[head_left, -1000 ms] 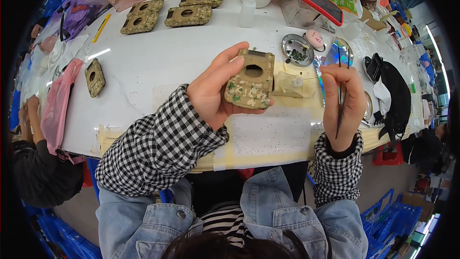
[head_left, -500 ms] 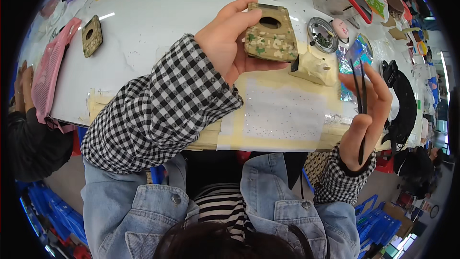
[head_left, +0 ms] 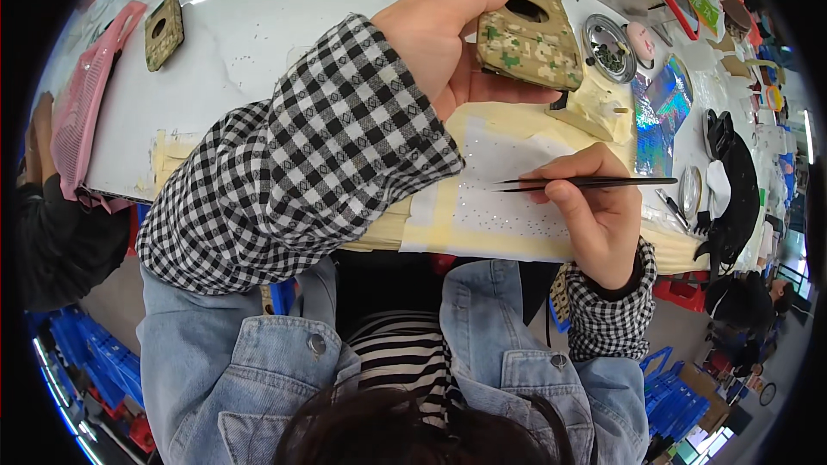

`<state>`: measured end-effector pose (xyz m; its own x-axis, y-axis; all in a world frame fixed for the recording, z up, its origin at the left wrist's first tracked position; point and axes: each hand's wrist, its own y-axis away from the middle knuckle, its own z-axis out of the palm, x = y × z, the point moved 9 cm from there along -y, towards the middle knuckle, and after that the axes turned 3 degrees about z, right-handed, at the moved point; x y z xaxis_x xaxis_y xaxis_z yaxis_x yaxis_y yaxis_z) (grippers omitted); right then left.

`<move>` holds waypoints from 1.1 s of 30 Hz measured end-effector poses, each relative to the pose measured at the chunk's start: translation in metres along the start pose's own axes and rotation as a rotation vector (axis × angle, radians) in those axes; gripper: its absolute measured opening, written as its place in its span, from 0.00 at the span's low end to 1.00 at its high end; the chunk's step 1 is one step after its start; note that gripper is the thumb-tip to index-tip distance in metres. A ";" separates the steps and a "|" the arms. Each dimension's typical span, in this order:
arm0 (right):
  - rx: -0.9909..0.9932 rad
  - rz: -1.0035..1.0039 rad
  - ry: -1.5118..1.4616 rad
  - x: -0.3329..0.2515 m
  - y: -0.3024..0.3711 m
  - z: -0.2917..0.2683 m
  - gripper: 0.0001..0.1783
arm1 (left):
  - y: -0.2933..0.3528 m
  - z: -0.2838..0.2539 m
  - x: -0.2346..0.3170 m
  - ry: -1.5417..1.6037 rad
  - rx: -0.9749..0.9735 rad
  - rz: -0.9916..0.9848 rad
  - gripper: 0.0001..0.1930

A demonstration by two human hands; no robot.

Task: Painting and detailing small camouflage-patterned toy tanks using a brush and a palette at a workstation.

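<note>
My left hand (head_left: 457, 26) is closed round a camouflage-patterned case (head_left: 527, 45) with an oval hole, raised over the table. In my right hand (head_left: 596, 207) a pair of black tweezers (head_left: 616, 182) is pinched, its tips pointing left. Beneath the tips lies a white paper sheet (head_left: 482, 159) framed by yellowish tape and dotted with many tiny specks. Just below the case sits a cream-coloured block (head_left: 594, 112) with a small peg sticking out. My right hand hovers close above the sheet's right part; whether it touches cannot be told.
Beyond the block stand a round metal dish (head_left: 610, 47) with small dark bits and a pink oval item (head_left: 639, 41). Shiny holographic film (head_left: 662, 112) and a black bag (head_left: 732, 181) lie to the right. Another camouflage case (head_left: 164, 32) and a pink mesh item (head_left: 90, 99) are at left.
My right hand has moved left over the speckled sheet, and the tweezers have turned from upright to level. My left hand has shifted slightly right and away with the case. The view has shifted a little.
</note>
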<state>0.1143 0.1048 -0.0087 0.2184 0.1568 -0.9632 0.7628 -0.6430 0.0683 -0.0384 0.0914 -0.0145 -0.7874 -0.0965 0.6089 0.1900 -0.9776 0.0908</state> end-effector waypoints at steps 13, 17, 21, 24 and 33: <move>-0.023 -0.013 0.065 0.004 -0.002 0.004 0.05 | 0.006 0.005 0.002 -0.002 0.005 -0.049 0.29; -0.070 -0.030 0.101 0.003 -0.002 0.006 0.06 | 0.005 0.004 0.001 0.000 0.001 -0.058 0.29; -0.059 -0.010 0.085 0.002 0.000 0.006 0.06 | 0.005 0.004 0.001 0.002 0.012 -0.059 0.29; -0.064 -0.008 0.124 0.002 0.000 0.006 0.07 | 0.006 0.006 0.002 -0.018 0.015 -0.052 0.29; -0.066 -0.043 0.177 0.000 -0.001 0.006 0.07 | 0.005 0.005 0.001 -0.006 0.005 -0.053 0.28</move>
<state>0.1103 0.1008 -0.0102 0.2845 0.3162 -0.9050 0.8106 -0.5834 0.0510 -0.0354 0.0877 -0.0093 -0.7927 -0.0429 0.6081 0.1508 -0.9803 0.1274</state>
